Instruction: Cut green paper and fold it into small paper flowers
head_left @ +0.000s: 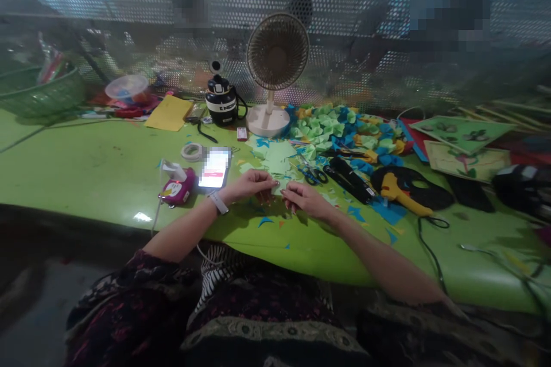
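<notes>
Over the front of the green table my left hand (253, 184) and my right hand (305, 199) are close together, thumbs and fingertips pinched. Between them shows a small piece of light green paper (279, 188), held from both sides; its exact shape is hard to make out. Just beyond lie light green paper cut-outs (278, 156) among scraps. A pair of scissors (313, 175) with dark handles rests to the right of them. Beside my left wrist is a lit phone (214, 171). Blue scraps (266, 221) lie near the table edge below my hands.
A fan (269, 117) stands at the back, beside a dark bottle (221, 104) and a heap of green, blue and yellow paper pieces (327, 126). On the right are a black stapler (349, 179) and a yellow glue gun (404, 196) with its cord. Tape (191, 152) and a purple device (178, 188) lie left.
</notes>
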Action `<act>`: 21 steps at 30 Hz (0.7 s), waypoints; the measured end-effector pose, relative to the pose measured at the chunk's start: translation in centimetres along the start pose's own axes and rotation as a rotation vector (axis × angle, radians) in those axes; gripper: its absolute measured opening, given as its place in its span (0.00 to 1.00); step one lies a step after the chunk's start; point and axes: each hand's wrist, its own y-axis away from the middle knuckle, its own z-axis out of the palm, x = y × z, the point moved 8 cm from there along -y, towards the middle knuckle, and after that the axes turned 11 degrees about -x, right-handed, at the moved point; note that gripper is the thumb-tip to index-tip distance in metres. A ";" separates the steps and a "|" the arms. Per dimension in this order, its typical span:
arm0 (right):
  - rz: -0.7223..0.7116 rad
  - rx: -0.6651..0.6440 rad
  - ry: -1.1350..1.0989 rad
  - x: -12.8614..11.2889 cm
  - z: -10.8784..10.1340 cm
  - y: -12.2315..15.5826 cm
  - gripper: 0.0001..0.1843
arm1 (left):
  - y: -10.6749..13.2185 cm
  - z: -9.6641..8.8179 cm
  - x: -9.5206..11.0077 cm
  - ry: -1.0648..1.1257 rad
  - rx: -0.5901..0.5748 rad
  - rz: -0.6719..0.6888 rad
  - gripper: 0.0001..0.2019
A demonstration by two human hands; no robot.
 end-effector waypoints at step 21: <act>-0.064 0.313 0.875 -1.6 -5.6 -3.8 0.21 | 0.2 1.2 -2.3 -0.462 -0.077 -0.290 0.14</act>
